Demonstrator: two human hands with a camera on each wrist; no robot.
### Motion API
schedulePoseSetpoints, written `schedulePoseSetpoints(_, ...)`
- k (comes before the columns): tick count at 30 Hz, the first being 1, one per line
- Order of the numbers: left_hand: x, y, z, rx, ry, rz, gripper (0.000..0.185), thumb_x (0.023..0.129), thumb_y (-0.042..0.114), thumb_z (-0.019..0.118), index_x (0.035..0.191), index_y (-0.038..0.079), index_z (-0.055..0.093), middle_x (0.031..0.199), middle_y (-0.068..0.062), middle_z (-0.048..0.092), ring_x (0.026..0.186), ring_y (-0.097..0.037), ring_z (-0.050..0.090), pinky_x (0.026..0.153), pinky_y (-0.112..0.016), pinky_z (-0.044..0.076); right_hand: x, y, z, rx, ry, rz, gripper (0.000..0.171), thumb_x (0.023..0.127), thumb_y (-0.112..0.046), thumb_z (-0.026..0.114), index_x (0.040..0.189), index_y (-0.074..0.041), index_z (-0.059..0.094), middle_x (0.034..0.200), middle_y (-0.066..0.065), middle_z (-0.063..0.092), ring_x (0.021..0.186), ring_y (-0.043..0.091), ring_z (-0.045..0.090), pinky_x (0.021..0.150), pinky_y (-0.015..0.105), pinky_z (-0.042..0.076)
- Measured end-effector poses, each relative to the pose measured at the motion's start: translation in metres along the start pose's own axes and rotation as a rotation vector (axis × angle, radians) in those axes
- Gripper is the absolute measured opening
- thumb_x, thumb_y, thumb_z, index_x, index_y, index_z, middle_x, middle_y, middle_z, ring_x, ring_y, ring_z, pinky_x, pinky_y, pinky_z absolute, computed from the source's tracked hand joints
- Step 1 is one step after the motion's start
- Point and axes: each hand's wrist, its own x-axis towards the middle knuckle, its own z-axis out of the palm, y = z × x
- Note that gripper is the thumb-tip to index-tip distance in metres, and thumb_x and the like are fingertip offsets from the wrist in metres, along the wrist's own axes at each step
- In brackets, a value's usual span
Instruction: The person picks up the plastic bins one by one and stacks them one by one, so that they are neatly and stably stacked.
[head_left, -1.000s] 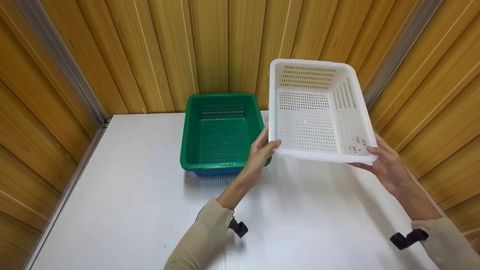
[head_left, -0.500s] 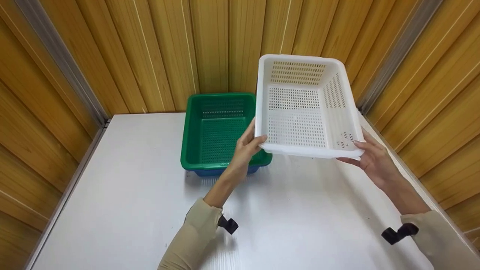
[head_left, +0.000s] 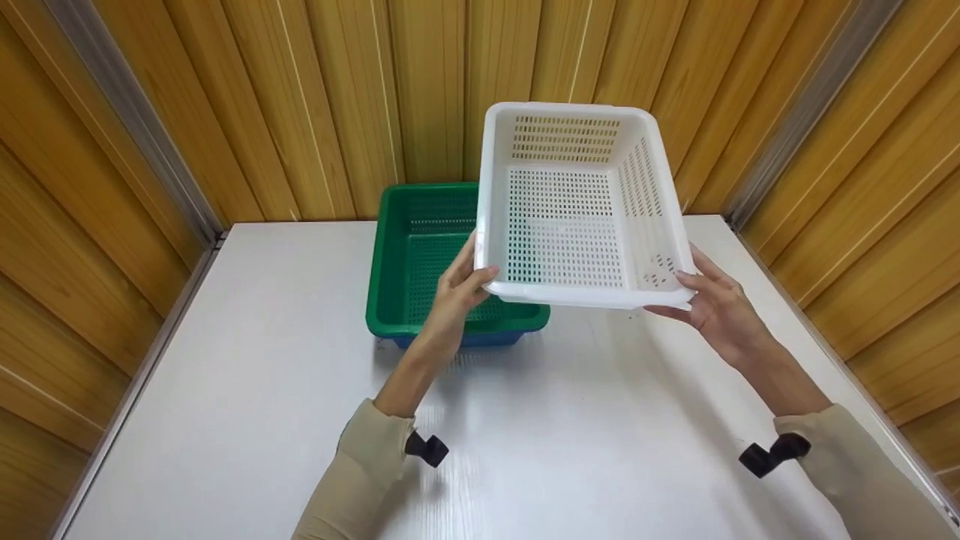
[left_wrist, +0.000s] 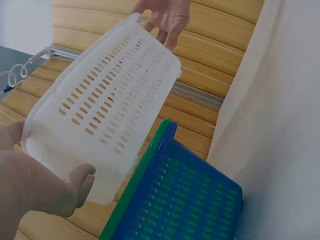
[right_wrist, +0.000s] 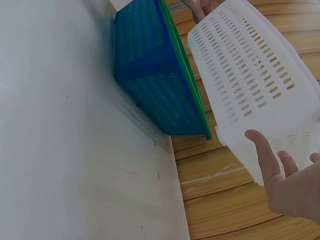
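Both hands hold a white perforated plastic basket (head_left: 562, 232) up off the table, its open top tipped toward the head camera. My left hand (head_left: 454, 292) grips the near left corner, thumb over the rim. At the near right corner, my right hand (head_left: 720, 304) grips the rim in the same way. Behind and left of it a green basket (head_left: 386, 277) sits nested in a blue basket (left_wrist: 200, 190) on the table. The white basket overlaps the green one's right side in the head view. Through both wrist views its slotted underside (right_wrist: 245, 65) shows, with fingers spread beneath.
The white table (head_left: 225, 390) runs back to a wall of yellow wood-look panels (head_left: 315, 112). Similar panels rise at left and right, with grey metal strips (head_left: 135, 112) in the corners. A coiled white cable (left_wrist: 22, 70) hangs at the left wrist view's edge.
Both hands have carried the white basket leftward and slightly up, so it covers more of the green basket. The nested green and blue baskets have stayed in place.
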Motion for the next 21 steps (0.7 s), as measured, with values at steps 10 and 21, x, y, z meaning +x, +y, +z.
schedulePoseSetpoints(10,-0.014,0.015,-0.029,0.061,0.056,-0.007,0.070,0.099,0.026,0.064,0.161,0.035,0.031,0.163,0.000,0.040,0.148,-0.032,0.043,0.120,-0.060,0.035,0.015,0.011,0.025,0.012,0.035,0.029,0.059,0.107,-0.004,0.044,0.162,-0.020,0.030,0.154,0.008,0.052,0.126,0.029,0.065,0.096,0.049,0.059)
schedulePoseSetpoints(21,-0.032,0.034,-0.058,0.105,0.122,-0.016,0.070,0.099,0.027,0.063,0.160,0.037,0.031,0.164,0.005,0.037,0.147,-0.024,0.041,0.122,-0.056,0.033,0.037,0.019,0.056,0.042,0.014,0.078,0.063,0.105,-0.007,0.052,0.162,-0.022,0.031,0.160,0.014,0.042,0.129,0.031,0.061,0.097,0.050,0.057)
